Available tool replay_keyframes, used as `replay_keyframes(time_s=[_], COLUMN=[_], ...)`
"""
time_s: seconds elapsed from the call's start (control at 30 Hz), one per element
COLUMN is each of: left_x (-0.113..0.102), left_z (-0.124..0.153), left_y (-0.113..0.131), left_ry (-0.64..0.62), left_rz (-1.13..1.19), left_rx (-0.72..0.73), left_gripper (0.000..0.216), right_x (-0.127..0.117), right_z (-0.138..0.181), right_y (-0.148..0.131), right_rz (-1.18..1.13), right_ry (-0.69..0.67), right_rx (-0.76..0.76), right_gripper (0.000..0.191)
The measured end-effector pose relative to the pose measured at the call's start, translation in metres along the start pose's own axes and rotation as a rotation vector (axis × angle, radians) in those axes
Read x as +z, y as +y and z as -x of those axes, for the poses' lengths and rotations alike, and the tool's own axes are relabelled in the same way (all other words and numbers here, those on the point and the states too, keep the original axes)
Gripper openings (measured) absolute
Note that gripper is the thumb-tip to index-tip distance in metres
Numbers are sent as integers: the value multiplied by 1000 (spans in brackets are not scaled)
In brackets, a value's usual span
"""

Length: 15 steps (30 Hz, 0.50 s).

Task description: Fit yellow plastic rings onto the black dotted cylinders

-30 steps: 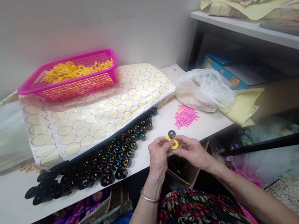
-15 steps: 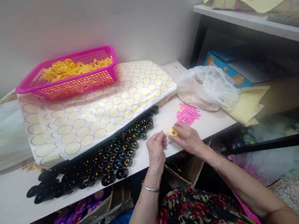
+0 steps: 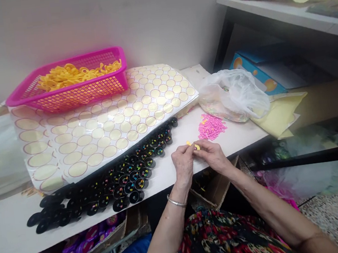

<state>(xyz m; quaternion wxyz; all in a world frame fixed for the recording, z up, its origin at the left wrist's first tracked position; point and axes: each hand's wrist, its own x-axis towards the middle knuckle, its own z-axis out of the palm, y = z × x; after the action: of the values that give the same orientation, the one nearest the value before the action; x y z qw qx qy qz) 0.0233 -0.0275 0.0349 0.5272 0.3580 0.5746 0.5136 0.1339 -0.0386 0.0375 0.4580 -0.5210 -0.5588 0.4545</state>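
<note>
My right hand [image 3: 212, 154] pinches a small yellow plastic piece [image 3: 197, 146] with a dark round spot in it, and a narrow bit of it sticks out to the left. Closed in a pinch, my left hand [image 3: 182, 160] meets the piece from the left; whatever is between its fingertips is hidden. Just beyond my hands, a heap of tiny pink pieces [image 3: 213, 126] lies on the white table [image 3: 167, 171]. Left of them stand rows of small black cups [image 3: 134, 174], many with coloured bits inside.
A pink basket [image 3: 84, 98] of yellow plastic pieces rests on sheets of round stickers [image 3: 107, 141]. At the right are a white plastic bag [image 3: 240, 92], a blue box [image 3: 260, 74] and yellow paper [image 3: 279, 113]. Cardboard boxes [image 3: 212, 190] stand below the table's front edge.
My left hand has moved right, and its fingertips have come up against the yellow piece in my right hand. The head view has shifted slightly.
</note>
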Motion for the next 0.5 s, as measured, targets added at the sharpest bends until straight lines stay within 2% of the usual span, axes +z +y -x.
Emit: replay_keyframes(time_s=[0.13, 0.23, 0.5], left_x=[2, 6, 16], left_z=[3, 4, 6], left_y=[2, 1, -1], left_ry=[16, 27, 61], left_rz=[-21, 57, 97], left_rx=[14, -29, -48], left_gripper=[21, 24, 33], right_x=[9, 15, 15], right_z=[1, -2, -6], right_y=[5, 4, -1], right_rz=[-188, -186, -274], right_ry=[114, 190, 181], right_rx=[231, 269, 396], right_gripper=[35, 35, 32])
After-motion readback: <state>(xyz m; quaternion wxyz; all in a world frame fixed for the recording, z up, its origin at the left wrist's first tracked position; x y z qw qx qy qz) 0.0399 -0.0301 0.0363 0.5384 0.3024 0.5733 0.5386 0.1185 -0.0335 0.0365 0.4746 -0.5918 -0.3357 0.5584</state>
